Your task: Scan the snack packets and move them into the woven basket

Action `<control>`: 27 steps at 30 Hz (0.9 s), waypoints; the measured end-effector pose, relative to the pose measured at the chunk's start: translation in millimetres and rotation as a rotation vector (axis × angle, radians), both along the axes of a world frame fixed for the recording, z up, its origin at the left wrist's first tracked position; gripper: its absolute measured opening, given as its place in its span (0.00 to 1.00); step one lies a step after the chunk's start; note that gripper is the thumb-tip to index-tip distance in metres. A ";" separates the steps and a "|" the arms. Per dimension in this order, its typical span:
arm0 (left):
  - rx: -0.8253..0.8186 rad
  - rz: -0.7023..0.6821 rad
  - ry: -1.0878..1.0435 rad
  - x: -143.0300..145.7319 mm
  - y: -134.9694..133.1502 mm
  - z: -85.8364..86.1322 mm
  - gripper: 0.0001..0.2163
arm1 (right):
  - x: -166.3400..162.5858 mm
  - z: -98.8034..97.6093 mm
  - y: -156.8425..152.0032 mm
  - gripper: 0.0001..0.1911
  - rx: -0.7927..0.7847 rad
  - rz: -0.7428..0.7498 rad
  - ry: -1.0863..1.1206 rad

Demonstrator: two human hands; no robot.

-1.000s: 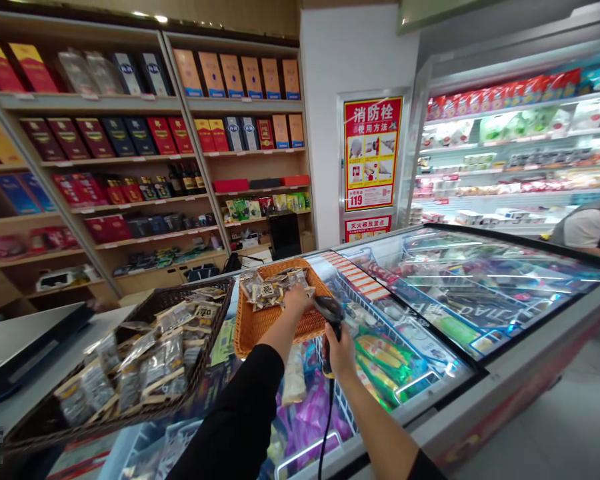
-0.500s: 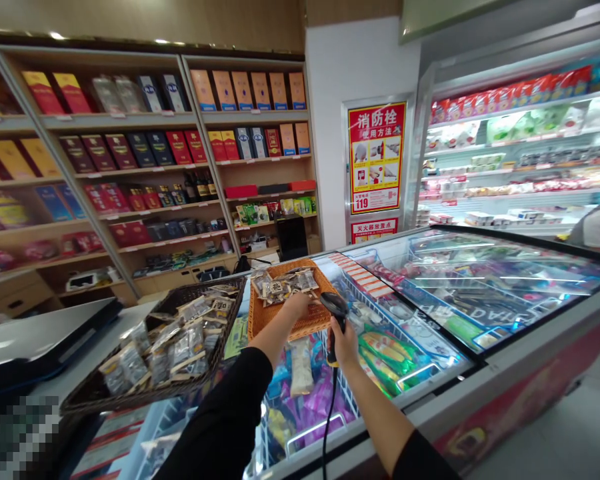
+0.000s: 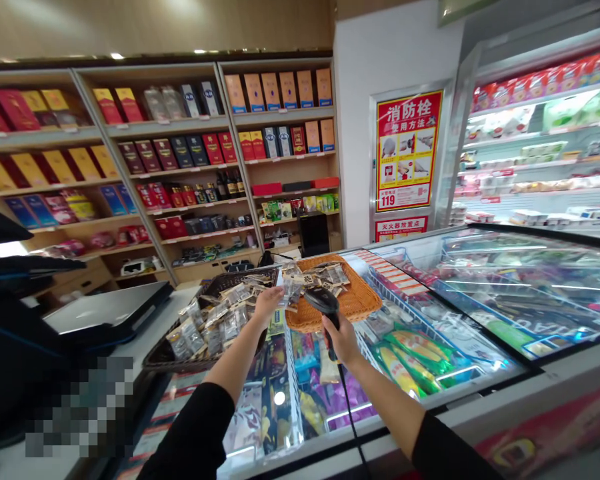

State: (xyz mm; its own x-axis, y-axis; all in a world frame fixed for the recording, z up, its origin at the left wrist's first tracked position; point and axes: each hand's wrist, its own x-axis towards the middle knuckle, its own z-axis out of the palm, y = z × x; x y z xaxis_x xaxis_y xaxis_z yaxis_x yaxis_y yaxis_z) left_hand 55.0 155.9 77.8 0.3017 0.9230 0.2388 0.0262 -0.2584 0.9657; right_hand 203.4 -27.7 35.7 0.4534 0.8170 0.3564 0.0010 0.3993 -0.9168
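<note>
My right hand [image 3: 345, 339] is wrapped round the grip of a black handheld barcode scanner [image 3: 323, 303]. Its cable hangs down past my wrist. To its left, my left hand [image 3: 269, 305] is closed in a pinch on a small clear snack packet [image 3: 291, 293], at the left edge of the orange wicker basket [image 3: 363, 297]. Several similar packets with light labels lie in that basket. On the left, a dark brown woven basket [image 3: 155, 357] holds a larger heap of the same packets, partly behind my left forearm.
Both baskets rest over a glass-topped chest freezer [image 3: 485, 400] full of bagged goods. A flat silver-topped device [image 3: 110, 317] sits on the counter at left. Shelves of boxed goods [image 3: 195, 150], a red and yellow fire-hydrant sign [image 3: 409, 153] and a lit refrigerated display [image 3: 545, 160] stand behind.
My left hand has moved left from inside the orange basket to its left edge, now with a packet. The scanner stays in my right hand. The view has turned left.
</note>
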 end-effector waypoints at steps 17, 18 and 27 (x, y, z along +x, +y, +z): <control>0.049 -0.112 -0.043 3.8 0.1 -16.9 0.24 | -49.4 -3.3 8.2 0.21 0.124 0.131 0.114; 0.056 -0.107 -0.033 4.3 0.1 -17.0 0.23 | -49.8 -2.0 7.6 0.21 0.118 0.123 0.114; 0.380 0.299 0.219 -8.6 -25.5 8.3 0.15 | -42.8 -11.2 7.2 0.20 0.101 0.049 0.175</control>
State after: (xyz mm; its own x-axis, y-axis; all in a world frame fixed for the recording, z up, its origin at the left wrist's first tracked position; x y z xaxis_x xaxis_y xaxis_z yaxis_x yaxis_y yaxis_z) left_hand 46.4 130.4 86.1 0.1192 0.8369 0.5342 0.3424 -0.5397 0.7691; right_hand 160.6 -20.5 24.6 0.4762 0.8037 0.3567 -0.1759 0.4846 -0.8569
